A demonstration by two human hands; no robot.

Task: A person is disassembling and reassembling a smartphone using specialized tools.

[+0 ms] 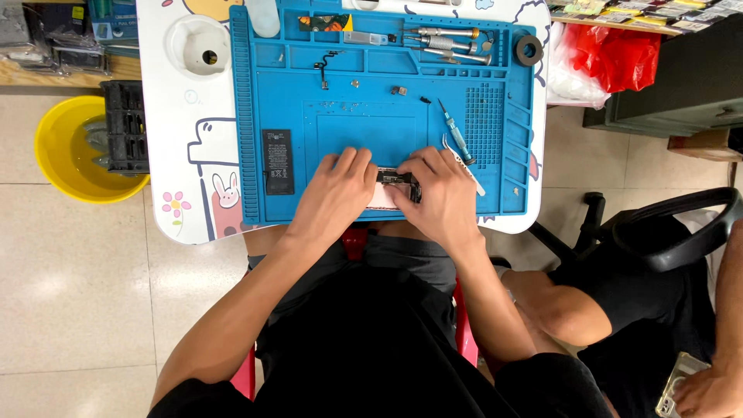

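Handling: while lying on the blue repair mat, the opened phone is looking thin, fragile; edges are the safest hold.
Fingers: left hand and right hand are both pinching it.

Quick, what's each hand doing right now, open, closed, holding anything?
Left hand: fingers curled, pressing on the opened phone on the blue mat.
Right hand: closed over the phone's other end, gripping it.

Yellow basin on floor left; red bag upper right; black chair right.
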